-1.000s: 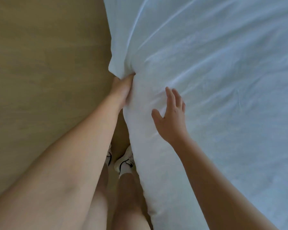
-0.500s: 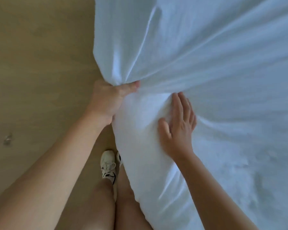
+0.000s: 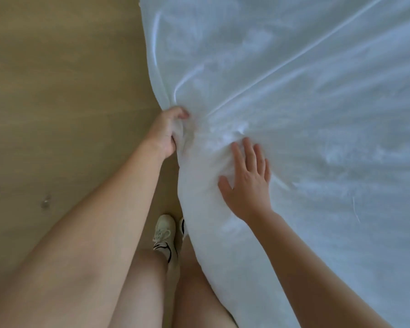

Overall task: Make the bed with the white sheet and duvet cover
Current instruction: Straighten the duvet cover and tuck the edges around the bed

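Observation:
The white sheet (image 3: 294,102) covers the bed across the right side of the view, creased in lines that run toward its left edge. My left hand (image 3: 167,132) is closed on a bunched fold of the sheet at the bed's edge. My right hand (image 3: 249,181) lies flat on the sheet just right of that fold, fingers spread and pointing away from me. Whether a duvet lies under the sheet I cannot tell.
Tan wooden floor (image 3: 57,91) fills the left half, with a small shiny mark (image 3: 45,202) on it. My bare legs and a white sneaker (image 3: 163,235) stand close against the bed's side.
My left hand has tightened on the sheet's edge and bunched more cloth. My right hand has slid slightly back along the bed edge, still flat.

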Demonstrator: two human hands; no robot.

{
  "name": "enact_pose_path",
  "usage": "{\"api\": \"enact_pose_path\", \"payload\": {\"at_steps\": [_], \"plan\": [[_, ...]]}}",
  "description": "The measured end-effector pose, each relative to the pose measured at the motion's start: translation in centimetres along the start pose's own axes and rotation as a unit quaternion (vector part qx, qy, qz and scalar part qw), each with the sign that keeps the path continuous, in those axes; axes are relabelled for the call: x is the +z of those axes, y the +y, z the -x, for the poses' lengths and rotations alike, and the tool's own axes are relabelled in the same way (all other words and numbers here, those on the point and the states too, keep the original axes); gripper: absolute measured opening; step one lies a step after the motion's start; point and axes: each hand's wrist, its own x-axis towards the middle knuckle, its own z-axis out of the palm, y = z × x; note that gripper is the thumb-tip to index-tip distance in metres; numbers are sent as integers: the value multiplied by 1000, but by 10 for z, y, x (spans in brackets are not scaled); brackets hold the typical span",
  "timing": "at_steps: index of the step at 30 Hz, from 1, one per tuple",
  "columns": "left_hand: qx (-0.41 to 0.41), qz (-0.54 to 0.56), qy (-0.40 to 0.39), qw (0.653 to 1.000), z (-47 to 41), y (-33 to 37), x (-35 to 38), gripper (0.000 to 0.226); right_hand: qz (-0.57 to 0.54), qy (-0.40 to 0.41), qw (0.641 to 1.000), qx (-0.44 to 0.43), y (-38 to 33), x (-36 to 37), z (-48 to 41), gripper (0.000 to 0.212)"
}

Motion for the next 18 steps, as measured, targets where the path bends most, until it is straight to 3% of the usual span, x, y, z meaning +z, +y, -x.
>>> {"api": "enact_pose_path", "payload": {"at_steps": [4, 6, 10, 12, 16, 18], "plan": [[51, 164, -104, 980, -9, 50, 0, 47, -21, 5, 1000, 3, -13, -11, -23, 73], [51, 148, -117, 981, -19, 70, 5, 54, -28, 11, 1000, 6, -22, -15, -35, 73], [5, 0, -54, 999, -35, 105, 31, 33, -47, 14, 999, 14, -38, -27, -55, 67], [-18, -58, -38, 997, -27, 119, 48, 36, -73, 31, 997, 19, -48, -40, -62, 66], [59, -146, -61, 986, 4, 135, 23, 18, -198, 198, 960, 30, -69, -72, -79, 63], [85, -147, -33, 985, 0, 148, -12, 11, -208, 228, 949, 58, -76, -80, -96, 64]]}}
